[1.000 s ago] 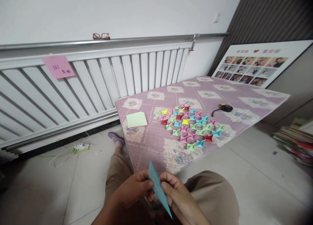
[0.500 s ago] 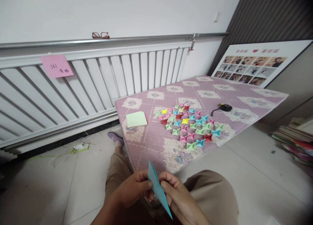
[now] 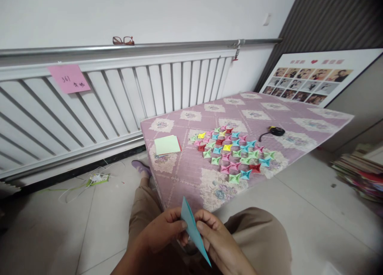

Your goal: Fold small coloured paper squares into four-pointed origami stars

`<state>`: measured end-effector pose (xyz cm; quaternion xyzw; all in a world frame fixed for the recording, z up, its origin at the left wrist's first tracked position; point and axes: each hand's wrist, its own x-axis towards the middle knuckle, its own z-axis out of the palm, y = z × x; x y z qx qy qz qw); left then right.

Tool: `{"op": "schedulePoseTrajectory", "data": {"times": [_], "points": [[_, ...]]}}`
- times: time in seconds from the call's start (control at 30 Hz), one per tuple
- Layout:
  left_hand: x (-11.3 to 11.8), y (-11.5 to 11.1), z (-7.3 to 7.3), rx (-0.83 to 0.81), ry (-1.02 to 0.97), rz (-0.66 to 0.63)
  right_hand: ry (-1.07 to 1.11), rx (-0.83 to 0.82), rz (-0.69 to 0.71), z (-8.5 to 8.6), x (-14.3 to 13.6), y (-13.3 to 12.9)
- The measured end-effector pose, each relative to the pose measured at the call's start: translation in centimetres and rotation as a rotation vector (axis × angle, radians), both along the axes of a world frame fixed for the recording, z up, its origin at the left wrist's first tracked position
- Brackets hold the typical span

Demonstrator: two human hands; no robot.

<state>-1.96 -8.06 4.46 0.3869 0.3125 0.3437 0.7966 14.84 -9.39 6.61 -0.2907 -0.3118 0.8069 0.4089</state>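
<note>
A folded sheet of blue paper [image 3: 193, 232] is held over my lap, just off the table's near edge. My left hand [image 3: 167, 229] pinches its left side between thumb and fingers. On the other side, my right hand [image 3: 217, 235] grips the paper's right edge, thumb on top. The sheet stands tilted, its long edge running from upper left to lower right. Farther off on the table, small folded paper shapes [image 3: 227, 147] in green, pink, blue, red and yellow lie in rows. A stack of square paper [image 3: 166, 145], pale green on top with red beneath, rests at the left.
A floral purple tablecloth [image 3: 185, 175] covers the table. Toward the right lies a black object with a strap [image 3: 277, 131]. A white radiator [image 3: 155, 87] lines the wall, glasses [image 3: 123, 40] above it. A power strip [image 3: 98, 179] with cables sits on the floor, and books [image 3: 359, 173] are piled right.
Almost nothing differs: both hands keep the blue paper in the same place, and the view has shifted very slightly.
</note>
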Motion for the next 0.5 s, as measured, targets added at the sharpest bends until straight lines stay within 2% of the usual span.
{"op": "schedulePoseTrajectory", "data": {"times": [0.3, 0.5], "points": [[-0.01, -0.04, 0.21, -0.024, -0.034, 0.004, -0.016, -0.010, 0.017, -0.01, -0.05, -0.06], [-0.07, -0.03, -0.16, -0.012, -0.051, 0.001, -0.042, -0.009, -0.007, 0.41, -0.13, -0.08]]}}
